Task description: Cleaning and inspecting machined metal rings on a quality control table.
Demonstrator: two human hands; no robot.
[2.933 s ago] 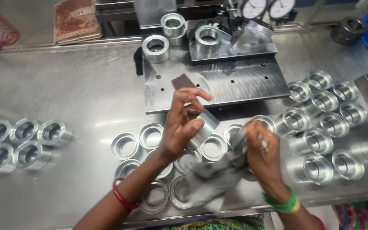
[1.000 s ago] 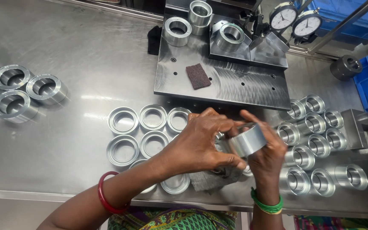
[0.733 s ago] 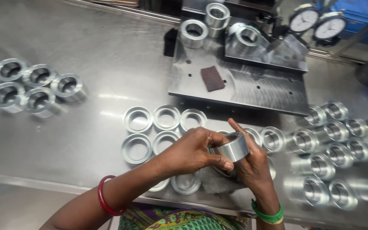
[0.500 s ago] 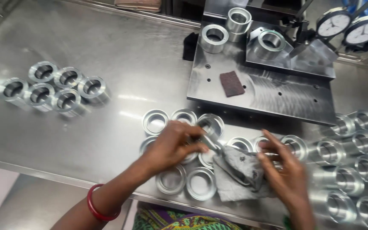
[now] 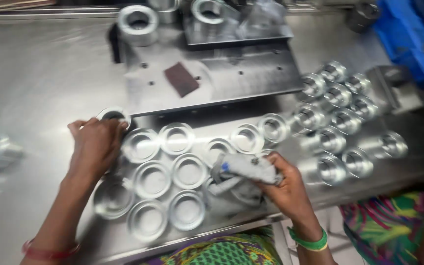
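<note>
My left hand [image 5: 94, 147] rests on a shiny metal ring [image 5: 113, 116] at the far left end of a group of several similar rings [image 5: 177, 167] lying flat on the steel table [image 5: 40, 83]. The fingers curl over the ring's near side. My right hand [image 5: 283, 184] is shut on a crumpled grey cloth [image 5: 244, 169] just right of that group, close to the table's front edge.
A thick steel plate [image 5: 222, 73] with a small brown pad [image 5: 181, 78] lies behind the rings. Taller metal bushes [image 5: 337, 98] cluster at the right. Larger rings [image 5: 138, 22] stand at the back. A blue crate [image 5: 408, 34] sits at far right.
Both hands held one ring with the cloth before. The left hand has since carried the ring out to the left and set it on the table; the right hand keeps the cloth.
</note>
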